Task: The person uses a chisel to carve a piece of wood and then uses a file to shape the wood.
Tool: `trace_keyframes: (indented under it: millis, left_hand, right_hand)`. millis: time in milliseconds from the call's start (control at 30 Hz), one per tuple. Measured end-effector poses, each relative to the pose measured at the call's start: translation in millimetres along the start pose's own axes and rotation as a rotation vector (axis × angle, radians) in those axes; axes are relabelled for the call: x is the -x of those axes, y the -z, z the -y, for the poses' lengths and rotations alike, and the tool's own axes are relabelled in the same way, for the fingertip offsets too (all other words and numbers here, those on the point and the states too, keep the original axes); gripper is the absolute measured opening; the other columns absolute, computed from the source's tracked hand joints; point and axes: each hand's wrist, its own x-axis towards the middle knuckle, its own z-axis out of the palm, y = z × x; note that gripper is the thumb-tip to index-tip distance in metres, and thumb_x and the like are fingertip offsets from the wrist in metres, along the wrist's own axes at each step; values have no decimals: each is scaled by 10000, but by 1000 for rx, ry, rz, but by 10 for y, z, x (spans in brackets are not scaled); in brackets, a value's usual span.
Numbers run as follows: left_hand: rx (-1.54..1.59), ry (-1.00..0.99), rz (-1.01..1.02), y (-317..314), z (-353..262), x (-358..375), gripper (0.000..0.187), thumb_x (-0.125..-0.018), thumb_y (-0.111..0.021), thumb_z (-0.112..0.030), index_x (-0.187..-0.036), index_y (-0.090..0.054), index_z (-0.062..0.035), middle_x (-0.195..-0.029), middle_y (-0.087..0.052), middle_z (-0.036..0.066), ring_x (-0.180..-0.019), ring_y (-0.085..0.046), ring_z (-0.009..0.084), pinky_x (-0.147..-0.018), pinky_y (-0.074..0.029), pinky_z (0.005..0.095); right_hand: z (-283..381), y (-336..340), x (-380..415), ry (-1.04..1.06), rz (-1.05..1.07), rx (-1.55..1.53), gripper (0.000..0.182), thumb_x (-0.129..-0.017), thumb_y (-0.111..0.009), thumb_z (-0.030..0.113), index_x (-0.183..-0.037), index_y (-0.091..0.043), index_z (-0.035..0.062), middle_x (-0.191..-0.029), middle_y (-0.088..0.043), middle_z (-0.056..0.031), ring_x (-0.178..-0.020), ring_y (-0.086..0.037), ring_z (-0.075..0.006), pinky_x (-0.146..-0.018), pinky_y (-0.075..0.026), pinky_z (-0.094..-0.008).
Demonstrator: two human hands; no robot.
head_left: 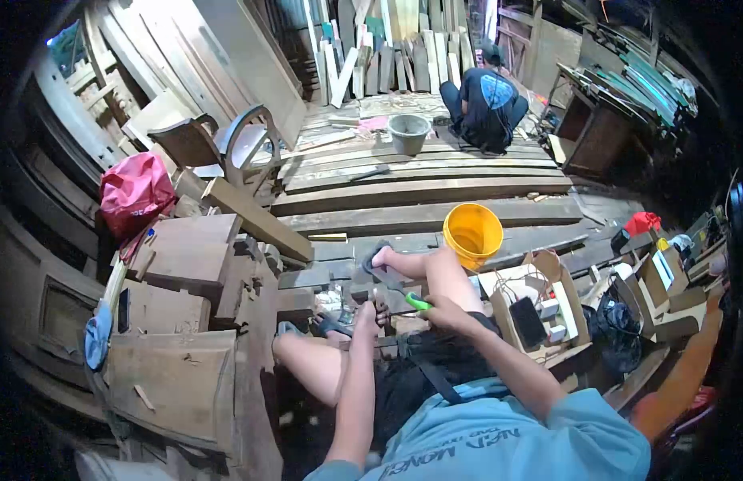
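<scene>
My right hand (450, 313) is closed around a tool with a bright green handle (418, 301), held over my right thigh. A dark, narrow part seems to run from the handle toward my sandal (381, 268), which overlaps it in this view. Just left of the tool, my left hand (374, 314) is low between my knees with its fingers curled in. What the left fingers hold is too small to make out. Small clear and pale bits (329, 301) lie on the floor beyond the left hand.
A yellow bucket (473, 232) stands past my right knee. On the right, a cardboard box (576, 325) holds a black phone (528, 322) and cables. Wooden panels (175, 377) line the left. Ahead are stacked planks (427, 188), a grey bucket (409, 134) and a crouching person (487, 104).
</scene>
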Motion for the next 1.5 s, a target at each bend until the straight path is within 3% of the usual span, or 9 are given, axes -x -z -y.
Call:
trace_keyframes:
  millis: [233,333,400,433,467,567,667,1000,1500]
  left_hand:
    - [106,25,-192,21,90,31,367,-924,-327,-452,-707,-411,-166,-475,-299,-47,-353,-244,90,-326,-201,237]
    - [98,4,-201,45,58,38,361,-926,-323,-448,-707,-415,-176,-477,-306,-47,-352,-243,91,-325,-201,238]
    - [67,-5,-182,66,71,13,310,-912,-366,-402,-703,-407,-177,-485,-309,-47,-364,-250,91,-330,-200,238]
    - [0,-13,-198,86,86,-31,275,-891,-386,-374,-700,-399,-175,-493,-312,-46,-373,-257,90,-334,-201,238]
    - [-67,-20,-213,92,106,-52,243,-870,-407,-345,-698,-392,-174,-500,-316,-46,-383,-264,89,-338,-202,237]
    - [-118,-44,-268,17,133,2,209,-827,-425,-318,-692,-376,-166,-521,-323,-38,-400,-276,84,-347,-203,239]
    - [-154,-71,-301,161,202,-172,224,-829,-432,-330,-701,-399,-150,-542,-361,-27,-398,-282,100,-350,-223,252]
    - [-472,-79,-426,153,207,-124,378,-845,-404,-447,-641,-445,-131,-512,-398,-4,-385,-374,131,-354,-279,278]
    - [-79,-239,-203,-59,-33,260,413,-880,-369,-473,-784,-546,-113,-599,-494,19,-472,-480,169,-411,-396,313]
  right_hand:
    - [-374,-420,137,284,-228,209,513,-819,-544,207,-1292,-394,78,-822,-560,-133,-642,-531,-177,-537,-437,-293]
    - [-410,-393,166,-24,43,-14,534,-822,-546,226,-1311,-373,99,-950,-563,-158,-749,-552,-195,-593,-454,-303]
    - [-608,-504,131,368,-128,138,552,-821,-547,233,-1322,-355,101,-978,-572,-175,-765,-567,-191,-590,-457,-311]
    - [37,-322,357,-186,88,-9,543,-828,-529,239,-1323,-352,104,-1015,-573,-194,-827,-578,-217,-666,-460,-324]
    - [58,-322,348,-188,86,-16,543,-828,-529,239,-1323,-352,104,-1015,-573,-194,-827,-578,-217,-666,-460,-324]
    - [-371,-492,172,286,-99,212,495,-849,-472,248,-1314,-348,130,-953,-593,-240,-860,-583,-396,-773,-446,-426]
    - [-144,-513,297,144,-92,215,501,-846,-467,232,-1318,-328,139,-976,-574,-274,-899,-556,-429,-788,-437,-456]
    - [230,-406,465,-115,3,239,488,-814,-462,202,-1270,-395,44,-1084,-537,-277,-1007,-527,-397,-871,-407,-451]
    - [720,-71,-34,220,527,-345,507,-820,-586,366,-1204,-421,78,-991,-545,-89,-896,-527,-161,-705,-422,-249]
